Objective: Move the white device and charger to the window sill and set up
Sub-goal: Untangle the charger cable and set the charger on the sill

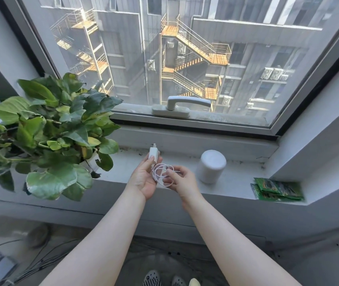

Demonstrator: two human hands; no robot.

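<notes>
White cylindrical fabric-covered device (211, 166) upright on grey window sill (240, 172), just right of both hands | left hand (146, 178) cradles white plastic charger (153, 155), prongs pointing up-away | right hand (180, 178) pinches coiled white cable (163, 172), nearer device.

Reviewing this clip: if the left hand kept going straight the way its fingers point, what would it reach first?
Probably the window frame behind the sill; the left hand, holding the charger, points up and away, with nothing visibly between. Depth is uncertain.
</notes>
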